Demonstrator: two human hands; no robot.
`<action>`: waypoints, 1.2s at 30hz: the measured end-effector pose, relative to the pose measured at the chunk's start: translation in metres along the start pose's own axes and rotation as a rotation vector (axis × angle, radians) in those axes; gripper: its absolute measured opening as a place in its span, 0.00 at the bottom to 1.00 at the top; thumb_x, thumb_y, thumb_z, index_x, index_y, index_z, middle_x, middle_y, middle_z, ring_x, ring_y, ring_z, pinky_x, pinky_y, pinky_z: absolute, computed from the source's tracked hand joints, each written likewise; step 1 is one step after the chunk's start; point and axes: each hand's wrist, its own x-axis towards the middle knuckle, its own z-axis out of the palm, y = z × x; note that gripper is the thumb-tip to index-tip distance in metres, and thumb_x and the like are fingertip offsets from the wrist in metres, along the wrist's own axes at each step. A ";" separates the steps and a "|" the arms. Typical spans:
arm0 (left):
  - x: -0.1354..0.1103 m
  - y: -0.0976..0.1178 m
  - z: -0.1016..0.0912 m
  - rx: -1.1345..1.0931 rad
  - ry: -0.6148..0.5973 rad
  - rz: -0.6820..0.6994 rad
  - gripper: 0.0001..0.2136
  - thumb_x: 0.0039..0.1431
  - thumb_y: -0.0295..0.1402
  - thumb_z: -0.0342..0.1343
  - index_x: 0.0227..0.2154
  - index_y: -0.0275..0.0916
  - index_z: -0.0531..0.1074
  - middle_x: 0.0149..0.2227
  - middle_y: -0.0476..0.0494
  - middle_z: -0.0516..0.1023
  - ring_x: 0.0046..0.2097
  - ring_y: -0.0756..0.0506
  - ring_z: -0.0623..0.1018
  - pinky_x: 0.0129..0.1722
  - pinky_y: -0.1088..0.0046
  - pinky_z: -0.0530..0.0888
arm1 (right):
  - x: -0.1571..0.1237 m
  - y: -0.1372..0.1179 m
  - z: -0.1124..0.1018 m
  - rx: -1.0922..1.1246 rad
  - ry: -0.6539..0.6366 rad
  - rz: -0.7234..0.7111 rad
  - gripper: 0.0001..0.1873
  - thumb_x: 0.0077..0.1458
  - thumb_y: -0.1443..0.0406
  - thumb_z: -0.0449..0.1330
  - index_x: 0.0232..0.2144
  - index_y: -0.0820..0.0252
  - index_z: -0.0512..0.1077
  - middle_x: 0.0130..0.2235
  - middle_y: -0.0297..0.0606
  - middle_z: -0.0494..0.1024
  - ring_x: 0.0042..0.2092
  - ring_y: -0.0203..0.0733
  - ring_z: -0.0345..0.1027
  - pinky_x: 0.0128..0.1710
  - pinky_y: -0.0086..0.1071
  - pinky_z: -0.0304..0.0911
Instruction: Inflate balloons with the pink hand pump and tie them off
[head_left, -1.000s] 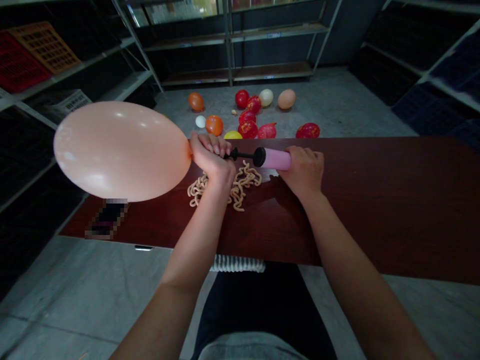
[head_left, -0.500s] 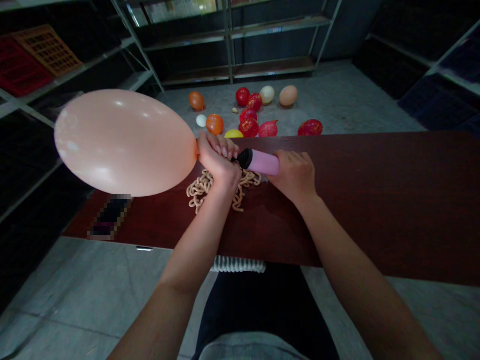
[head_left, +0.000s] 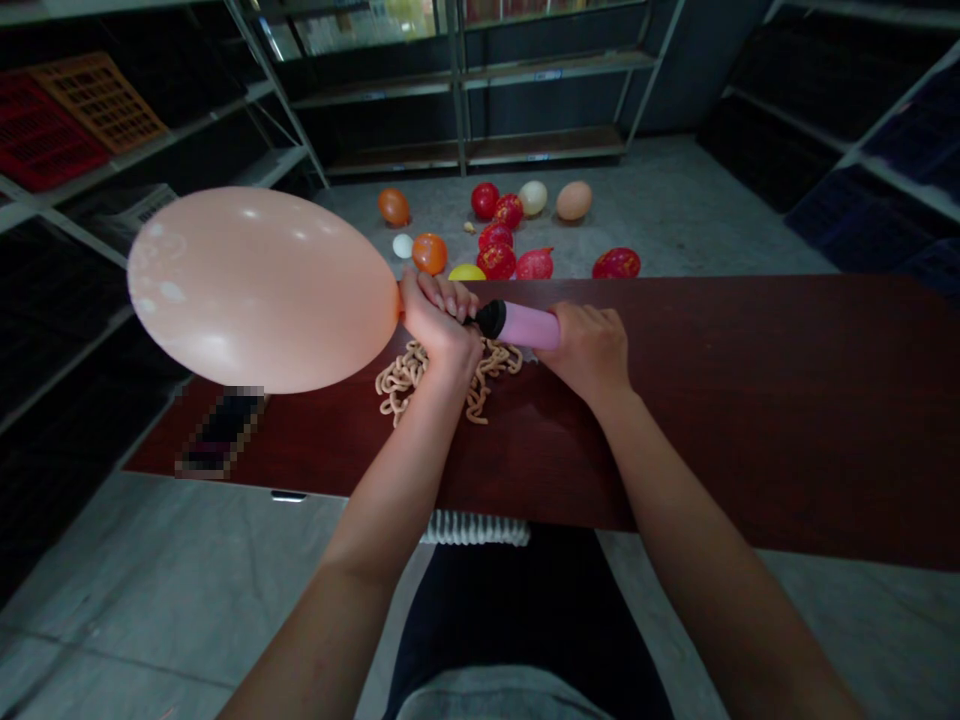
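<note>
One long table (head_left: 750, 400) of dark red, faintly grained wood spans the view, its surface smooth and dully reflective. Above its left end floats the large peach-coloured rubber balloon (head_left: 262, 290), a taut, glossy oval with pale highlights, lying sideways with its neck pointing right. The left hand (head_left: 439, 315) has its fingers curled shut around that neck, where it meets the nozzle of the small hand pump (head_left: 521, 325), a smooth pink plastic cylinder with a black collar. The right hand (head_left: 589, 350) is clamped around the other end of the pump's barrel, fingers wrapped together, held just above the tabletop. Under the left wrist lies a tangled heap of limp, uninflated tan balloons (head_left: 442, 375), thin and wormlike, resting on the wood. Beyond the table's far edge, on the grey concrete floor, sits a scatter of small round inflated balloons (head_left: 510, 235): red, orange, yellow, cream and peach.
</note>
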 end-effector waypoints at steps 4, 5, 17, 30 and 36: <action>-0.002 0.002 0.001 -0.016 0.006 -0.025 0.26 0.71 0.42 0.42 0.15 0.40 0.46 0.13 0.55 0.45 0.13 0.54 0.49 0.14 0.74 0.51 | 0.000 0.003 0.000 -0.010 0.000 0.004 0.12 0.54 0.61 0.56 0.40 0.59 0.71 0.37 0.43 0.79 0.41 0.50 0.69 0.41 0.39 0.52; -0.003 0.002 0.002 -0.018 0.005 -0.027 0.26 0.71 0.41 0.41 0.15 0.40 0.46 0.13 0.55 0.45 0.13 0.54 0.49 0.14 0.74 0.51 | 0.000 0.004 0.000 -0.010 0.001 0.007 0.12 0.54 0.61 0.56 0.40 0.59 0.71 0.37 0.43 0.79 0.41 0.50 0.68 0.41 0.39 0.52; -0.001 0.004 0.000 -0.009 -0.007 -0.021 0.26 0.71 0.40 0.41 0.15 0.40 0.47 0.12 0.55 0.45 0.13 0.54 0.49 0.15 0.73 0.51 | -0.001 0.006 0.001 0.001 0.005 0.019 0.13 0.54 0.62 0.56 0.41 0.60 0.71 0.38 0.42 0.78 0.41 0.50 0.68 0.42 0.39 0.52; -0.003 0.005 0.003 -0.036 0.015 0.003 0.25 0.71 0.37 0.41 0.15 0.40 0.47 0.13 0.55 0.45 0.14 0.54 0.49 0.15 0.74 0.50 | 0.001 -0.003 -0.002 0.021 -0.018 -0.013 0.13 0.55 0.58 0.56 0.38 0.61 0.71 0.36 0.44 0.78 0.41 0.50 0.69 0.41 0.38 0.51; -0.002 0.006 0.002 -0.023 0.031 -0.004 0.25 0.71 0.38 0.42 0.16 0.40 0.48 0.13 0.55 0.46 0.14 0.54 0.49 0.15 0.74 0.51 | 0.001 0.000 0.000 -0.010 -0.010 0.010 0.13 0.56 0.61 0.56 0.42 0.60 0.70 0.39 0.42 0.78 0.43 0.50 0.68 0.42 0.39 0.51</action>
